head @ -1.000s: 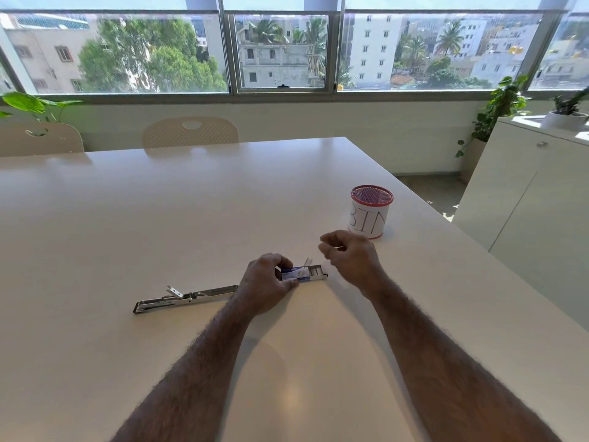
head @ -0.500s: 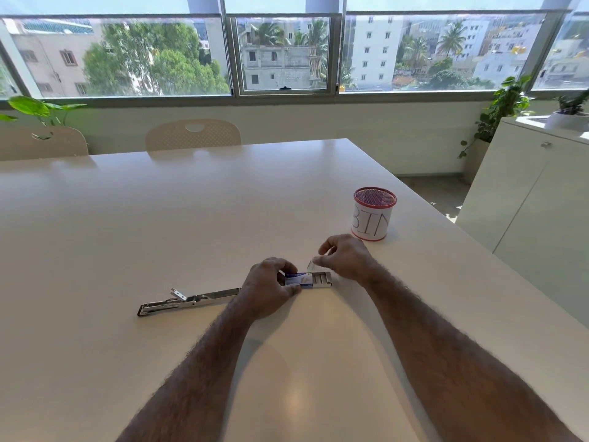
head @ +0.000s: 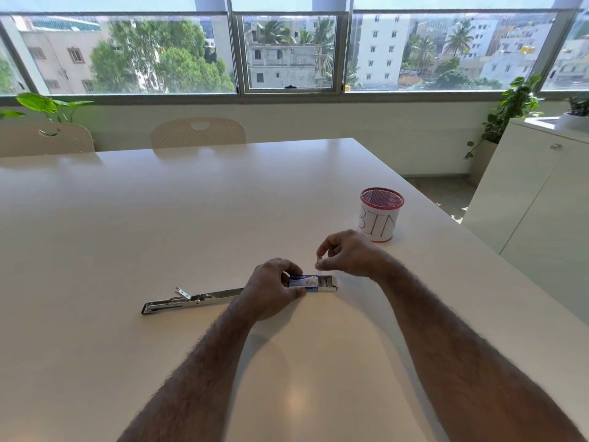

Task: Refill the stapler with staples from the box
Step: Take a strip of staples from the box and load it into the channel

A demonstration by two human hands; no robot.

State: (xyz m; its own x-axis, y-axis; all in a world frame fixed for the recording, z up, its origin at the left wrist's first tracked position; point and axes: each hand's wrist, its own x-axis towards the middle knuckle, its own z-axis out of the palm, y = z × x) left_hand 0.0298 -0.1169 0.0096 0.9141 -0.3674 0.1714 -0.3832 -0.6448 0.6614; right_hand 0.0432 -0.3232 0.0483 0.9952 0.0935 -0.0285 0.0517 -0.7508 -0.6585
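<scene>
A small blue and white staple box [head: 310, 282] lies on the white table [head: 191, 218], its tray slid out to the right with rows of staples showing. My left hand [head: 274, 288] grips the box's left end and pins it to the table. My right hand [head: 347, 253] hovers just above the open tray, thumb and fingers pinched on a small metallic strip of staples [head: 319, 258]. The silver stapler [head: 191, 299] lies folded open flat to the left, its right end hidden behind my left hand.
A red-rimmed mesh cup marked BIN [head: 381, 218] stands behind my right hand near the table's right edge. Two beige chairs [head: 197, 134] sit at the far side. A white cabinet [head: 541, 202] stands to the right, with plants beside it.
My right hand dipped down to the open tray half a second ago and has now risen a little with a small strip pinched in its fingers. The left hand has stayed on the box.
</scene>
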